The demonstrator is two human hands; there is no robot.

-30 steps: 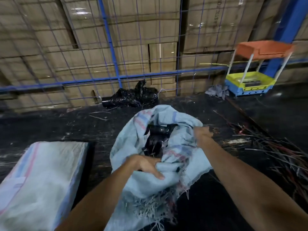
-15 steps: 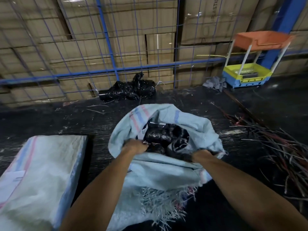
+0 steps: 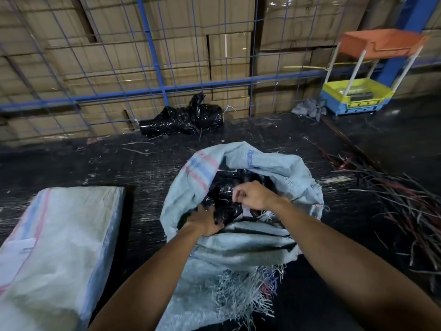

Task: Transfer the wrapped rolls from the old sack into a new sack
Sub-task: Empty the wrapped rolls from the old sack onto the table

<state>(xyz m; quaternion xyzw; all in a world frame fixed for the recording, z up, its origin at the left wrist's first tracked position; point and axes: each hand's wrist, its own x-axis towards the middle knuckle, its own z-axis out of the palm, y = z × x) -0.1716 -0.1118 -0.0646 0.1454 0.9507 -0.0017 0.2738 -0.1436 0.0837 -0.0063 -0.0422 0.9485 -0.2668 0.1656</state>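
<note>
1. Step in hand, by the look of it: the first grab. Both hands are in the mouth of the old sack, which slumps on the dark floor w/ its frayed edge toward the person.
2. Rolls: black, shiny-wrapped, all inside the old sack; none out.
3. Left hand has its fingers dug down among the rolls, seemingly round one. Right hand is curled, pinching a bit of black wrap near the top.
4. New sack lies flat just left, near but apart from the old one, mouth not opened.
5. Next probably calls for lifting a roll clear of the folded rim, then opening the new sack; it'll need a free hand.
6. Hard to tell: roll count, since they blur into one dark mass; left fingertips hidden; the new sack's near end is cut off by the frame.
7. A black bag lies by the fence; contents unknown.
</note>
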